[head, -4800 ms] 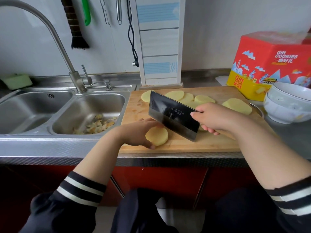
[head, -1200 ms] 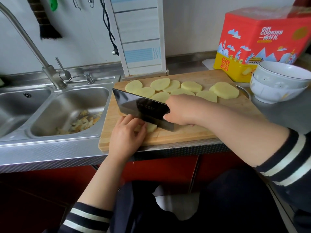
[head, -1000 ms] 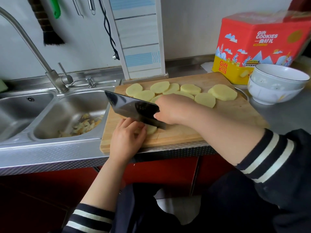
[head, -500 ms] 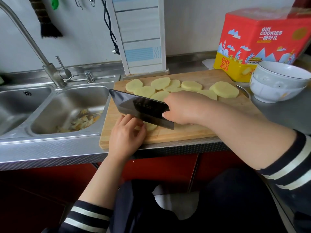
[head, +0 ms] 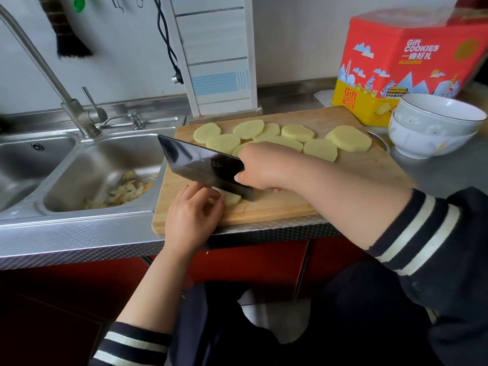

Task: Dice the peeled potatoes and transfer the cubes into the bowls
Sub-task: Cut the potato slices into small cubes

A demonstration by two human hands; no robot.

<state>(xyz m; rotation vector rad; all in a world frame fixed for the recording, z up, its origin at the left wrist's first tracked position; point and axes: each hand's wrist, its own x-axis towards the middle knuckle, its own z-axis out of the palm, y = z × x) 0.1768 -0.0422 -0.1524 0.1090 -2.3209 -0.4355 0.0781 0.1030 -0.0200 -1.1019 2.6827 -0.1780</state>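
A wooden cutting board (head: 285, 210) lies on the steel counter. Several pale round potato slices (head: 348, 137) are spread along its far side. Near the front edge lies one potato slice (head: 232, 199), and my left hand (head: 191, 216) holds it down with curled fingers. My right hand (head: 261, 167) grips the handle of a dark cleaver (head: 200, 165), whose edge is down on that slice just right of my left fingers. Two stacked white bowls (head: 433, 125) stand on the counter right of the board.
A double steel sink (head: 87, 170) with potato peels (head: 124, 188) in the right basin lies left of the board, with a tap (head: 71, 107) behind. A red and yellow cookie tin (head: 401, 67) stands at the back right. A white slatted panel (head: 216, 62) leans on the wall.
The cleaver has kept chopping at the slice under my left hand, its blade lifting and dropping. The slice now shows shorter beside the blade. The view shifted slightly.
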